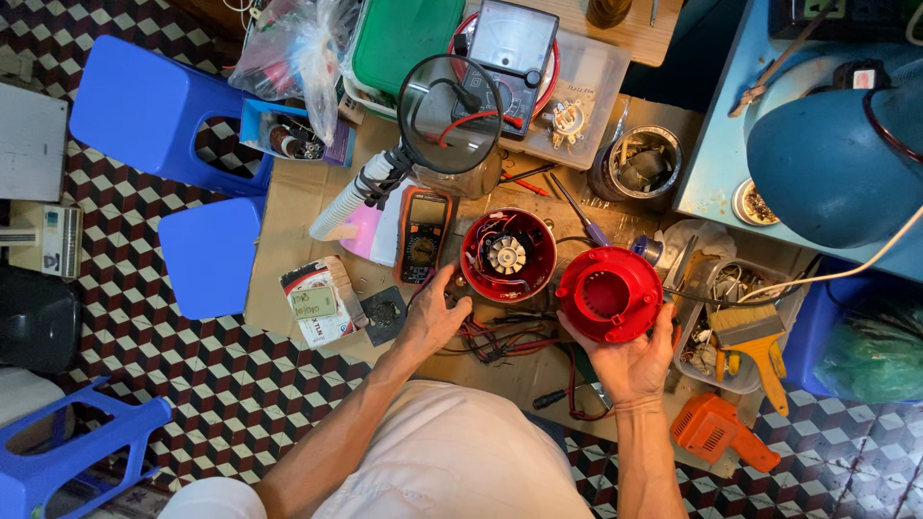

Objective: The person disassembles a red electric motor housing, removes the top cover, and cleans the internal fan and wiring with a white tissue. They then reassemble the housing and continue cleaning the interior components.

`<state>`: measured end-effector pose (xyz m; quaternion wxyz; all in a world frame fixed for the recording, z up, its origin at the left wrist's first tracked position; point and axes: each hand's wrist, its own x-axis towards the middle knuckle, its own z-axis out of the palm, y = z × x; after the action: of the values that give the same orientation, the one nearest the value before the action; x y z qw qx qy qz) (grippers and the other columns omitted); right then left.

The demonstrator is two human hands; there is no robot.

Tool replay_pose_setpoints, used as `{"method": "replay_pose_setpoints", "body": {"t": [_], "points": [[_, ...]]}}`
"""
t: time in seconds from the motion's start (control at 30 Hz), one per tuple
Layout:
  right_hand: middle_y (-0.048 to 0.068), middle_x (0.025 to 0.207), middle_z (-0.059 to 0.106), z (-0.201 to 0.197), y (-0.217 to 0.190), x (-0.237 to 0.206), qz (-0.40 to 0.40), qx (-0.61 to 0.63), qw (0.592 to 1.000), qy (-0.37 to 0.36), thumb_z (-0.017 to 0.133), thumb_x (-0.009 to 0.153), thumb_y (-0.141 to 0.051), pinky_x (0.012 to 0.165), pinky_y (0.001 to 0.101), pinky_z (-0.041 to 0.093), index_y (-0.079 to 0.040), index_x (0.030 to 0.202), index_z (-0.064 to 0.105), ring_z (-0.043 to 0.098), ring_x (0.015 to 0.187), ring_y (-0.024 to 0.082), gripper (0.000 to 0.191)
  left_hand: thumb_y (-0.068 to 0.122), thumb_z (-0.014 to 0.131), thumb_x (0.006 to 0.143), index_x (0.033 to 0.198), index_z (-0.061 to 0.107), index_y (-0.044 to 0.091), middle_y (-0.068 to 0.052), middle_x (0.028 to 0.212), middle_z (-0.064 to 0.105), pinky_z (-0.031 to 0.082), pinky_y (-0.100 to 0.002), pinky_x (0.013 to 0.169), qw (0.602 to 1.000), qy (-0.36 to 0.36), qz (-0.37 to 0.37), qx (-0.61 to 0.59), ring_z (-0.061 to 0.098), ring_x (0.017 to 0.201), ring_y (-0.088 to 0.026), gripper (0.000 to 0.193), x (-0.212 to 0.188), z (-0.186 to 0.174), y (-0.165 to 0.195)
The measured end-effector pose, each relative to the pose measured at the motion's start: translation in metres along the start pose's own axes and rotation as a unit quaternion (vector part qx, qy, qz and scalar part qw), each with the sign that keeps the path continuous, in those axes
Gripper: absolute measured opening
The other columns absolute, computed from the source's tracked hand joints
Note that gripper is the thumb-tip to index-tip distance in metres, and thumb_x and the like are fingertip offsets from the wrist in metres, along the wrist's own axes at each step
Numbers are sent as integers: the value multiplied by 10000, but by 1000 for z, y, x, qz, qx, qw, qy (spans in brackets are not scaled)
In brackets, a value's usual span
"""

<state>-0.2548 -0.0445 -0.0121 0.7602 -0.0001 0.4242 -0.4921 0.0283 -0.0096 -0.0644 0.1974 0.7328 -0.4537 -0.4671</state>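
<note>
My right hand (630, 363) holds a round red plastic cover (610, 293) from below, palm up. To its left lies the red motor housing (508, 256), open, with a white fan wheel and wires inside. My left hand (435, 317) rests on the cardboard beside that housing, fingers curled near its lower left rim and over a tangle of red and black test leads (505, 338). An orange and black multimeter (426, 234) lies just above my left hand.
A magnifying lens on a flexible arm (450, 112) hangs over the bench. An analogue meter (511, 48), a tin of parts (639, 163), a tray with a paintbrush (760, 341), an orange tool (716, 430), blue stools (159, 115) and a blue dome (836, 159) surround the work.
</note>
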Motion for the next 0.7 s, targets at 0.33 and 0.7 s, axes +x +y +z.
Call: {"method": "replay_pose_setpoints", "body": {"t": [0.33, 0.7], "points": [[63, 1610, 434, -5, 8, -2, -1, -6, 1000, -10, 493, 914, -694, 1178, 682, 321, -226, 1555, 398, 406, 1482, 349, 800, 273, 682, 870, 1280, 652, 112, -185, 1052, 752, 565, -439, 806, 998, 65, -9, 15, 732, 968, -362, 442, 1, 0, 2], [53, 1608, 435, -9, 14, -4, 10, 5, 1000, -2, 458, 930, -699, 1197, 672, 310, -240, 1551, 408, 390, 1496, 345, 773, 298, 654, 860, 1283, 652, 154, -98, 1019, 789, 592, -400, 733, 996, 33, -80, -10, 776, 845, -285, 447, -3, -4, 3]]}}
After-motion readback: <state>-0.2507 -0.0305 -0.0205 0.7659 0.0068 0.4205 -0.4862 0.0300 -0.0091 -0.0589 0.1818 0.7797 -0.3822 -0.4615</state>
